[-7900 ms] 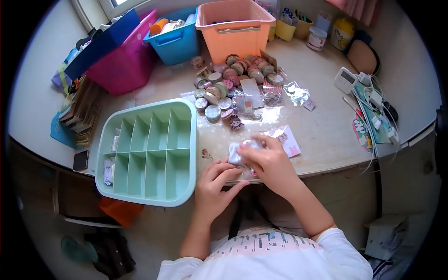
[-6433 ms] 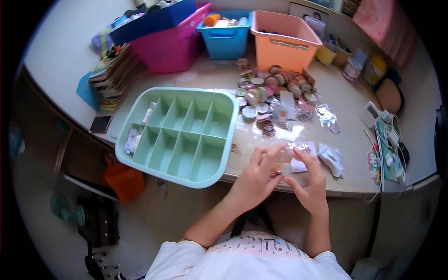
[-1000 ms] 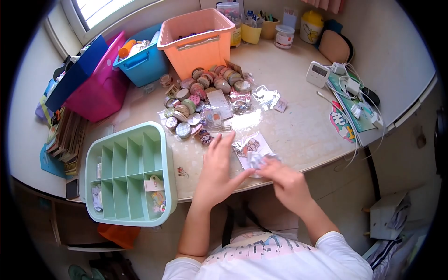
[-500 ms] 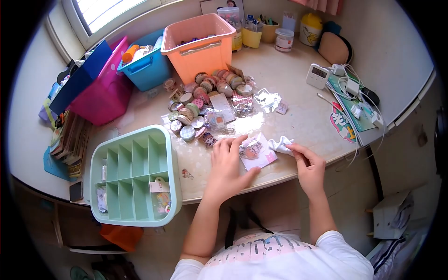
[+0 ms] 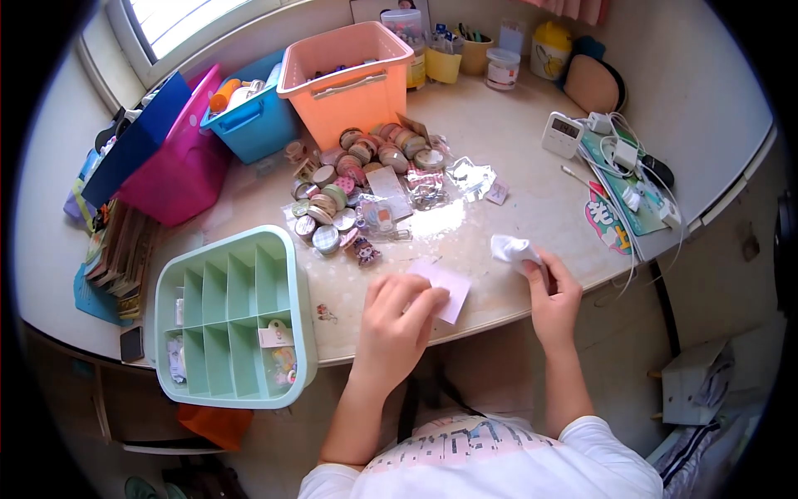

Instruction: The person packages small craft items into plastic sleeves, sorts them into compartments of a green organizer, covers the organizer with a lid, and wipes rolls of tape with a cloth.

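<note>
My left hand (image 5: 397, 320) is closed, its curled fingers and thumb at the left edge of a pale pink square card (image 5: 449, 293). Part of the card is hidden behind the fingers, and its visible face looks plain. To the right, my right hand (image 5: 555, 298) pinches a crumpled white cloth or tissue (image 5: 512, 248), which stands up from the fingertips above the table. Beyond both hands lies a pile of washi tape rolls (image 5: 341, 195) with clear packets, and a small figure sticker (image 5: 366, 251) sits at its near edge.
A mint green divided box (image 5: 301, 333) stands at the left, holding a few small items. Behind are an orange bin (image 5: 349, 108), a blue bin (image 5: 258, 129) and a magenta bin (image 5: 179, 179). A white timer (image 5: 562, 135) and tangled white cables (image 5: 625, 154) lie at the right.
My left hand has gone from lying spread on the card to gripping its edge; the card's printed picture no longer shows. My right hand has raised the white cloth or tissue slightly.
</note>
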{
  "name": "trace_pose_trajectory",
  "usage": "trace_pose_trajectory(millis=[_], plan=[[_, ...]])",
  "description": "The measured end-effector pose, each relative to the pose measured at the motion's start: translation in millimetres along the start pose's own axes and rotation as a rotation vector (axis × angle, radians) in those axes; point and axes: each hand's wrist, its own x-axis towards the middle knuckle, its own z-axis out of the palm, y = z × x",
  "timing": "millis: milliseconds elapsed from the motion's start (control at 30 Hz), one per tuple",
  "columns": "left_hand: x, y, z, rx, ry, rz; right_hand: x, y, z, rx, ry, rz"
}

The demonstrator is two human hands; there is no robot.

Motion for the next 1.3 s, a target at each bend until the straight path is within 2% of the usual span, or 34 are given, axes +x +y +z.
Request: trace_pose_trajectory(millis=[67,100,133,167,200,233,267,333,400,433,467,533,600,667,733,800,900,933,1000,1033,1067,1133,1167,1200,1267,1300], plan=[[-11.1,6.5,-11.4,0.009,-0.29,-0.117,-2.7,-7.1,3.5,0.049,0.012,0.009],[-18.1,4.4,-15.2,-0.105,-0.344,-0.194,-6.4,-16.2,7.8,0.032,-0.032,-0.084],[-21.1,5.2,-19.2,-0.106,-0.348,-0.199,-10.4,-23.5,12.8,0.015,-0.076,-0.177],[-22.5,7.3,-24.0,-0.219,-0.337,-0.303,-16.8,-27.0,17.6,-0.064,-0.181,-0.293],[-24.3,8.8,-26.8,-0.333,-0.325,-0.407,-24.3,-27.0,24.3,-0.036,-0.319,-0.399],[-32.0,2.4,-20.3,-0.276,-0.262,-0.385,-30.3,-29.6,27.8,-0.165,-0.48,-0.575],[-36.0,2.2,-14.1,-0.357,-0.204,-0.549,-37.4,-33.6,33.9,-0.202,-0.575,-0.771],[-30.7,0.8,-14.4,-0.249,-0.18,-0.388,-38.2,-42.9,30.1,-0.113,-0.751,-0.756],[-28.3,3.8,-10.6,-0.241,-0.164,-0.412,-28.1,-36.9,25.9,-0.115,-0.728,-0.605],[-29.0,5.4,-9.5,-0.237,-0.15,-0.432,-18.7,-30.5,28.0,-0.142,-0.631,-0.563],[-30.6,5.0,-9.2,-0.238,-0.151,-0.435,-13.7,-24.3,32.2,-0.264,-0.489,-0.642],[-32.3,1.7,-7.0,-0.276,-0.115,-0.431,-24.6,-32.8,29.7,-0.306,-0.562,-0.67],[-34.8,0.0,-5.1,-0.299,-0.105,-0.462,-39.0,-38.2,26.4,-0.155,-0.754,-0.734],[-33.4,-0.2,-6.4,-0.321,-0.097,-0.485,-35.3,-39.0,30.3,-0.169,-0.758,-0.732],[-31.2,5.3,-9.0,-0.292,-0.12,-0.487,-15.0,-38.1,42.3,-0.245,-0.667,-0.646],[-33.9,3.9,-8.0,-0.263,-0.117,-0.484,-7.7,-37.3,52.5,-0.279,-0.599,-0.693],[-32.7,0.9,-12.0,-0.132,-0.1,-0.445,-15.9,-46.5,55.3,-0.097,-0.885,-0.818],[-31.8,1.1,-13.6,-0.128,-0.1,-0.445,-13.3,-48.0,57.0,-0.093,-0.885,-0.82],[-30.4,3.1,-15.3,-0.193,-0.116,-0.501,-0.4,-50.3,60.3,-0.179,-0.849,-0.563],[-34.2,-2.1,-11.7,-0.252,-0.098,-0.447,9.5,-36.8,68.3,-0.174,-0.735,-0.601],[-34.4,-1.7,-11.8,-0.252,-0.097,-0.446,4.3,-35.2,68.3,-0.175,-0.734,-0.602],[-32.7,-1.0,-12.8,-0.214,-0.104,-0.457,-12.1,-37.2,67.7,-0.172,-0.689,-0.802],[-29.2,1.2,-16.4,-0.128,-0.112,-0.408,-14.4,-41.6,59.0,-0.109,-0.776,-0.822],[-29.0,0.2,-16.5,-0.128,-0.113,-0.408,-11.9,-41.8,54.0,-0.109,-0.776,-0.822],[-30.7,-0.6,-16.7,-0.187,-0.145,-0.429,-6.9,-38.5,44.6,-0.158,-0.742,-0.617],[-31.1,-0.9,-16.0,-0.174,-0.131,-0.402,-2.4,-30.8,44.7,-0.205,-0.61,-0.638]])
